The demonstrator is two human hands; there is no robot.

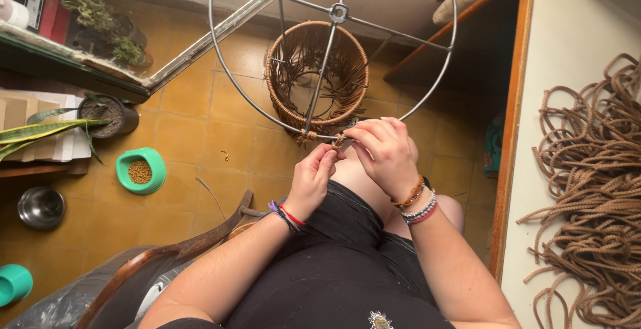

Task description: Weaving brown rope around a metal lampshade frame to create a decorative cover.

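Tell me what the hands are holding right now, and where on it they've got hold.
Both hands pinch a brown cord at the near rim of the metal ring frame: the left hand from below, the right hand from above.

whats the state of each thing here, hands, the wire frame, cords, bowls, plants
left hand: fingers pinched on brown cord at the ring
right hand: fingers curled on the same cord
wire lampshade frame: held tilted, near ring bare except a knot, far ring wrapped in brown cord
brown cord pile: loose, tangled on the white table
green bowl: on the floor, holding pellets
metal bowl: upright, looks empty
potted plant: upright
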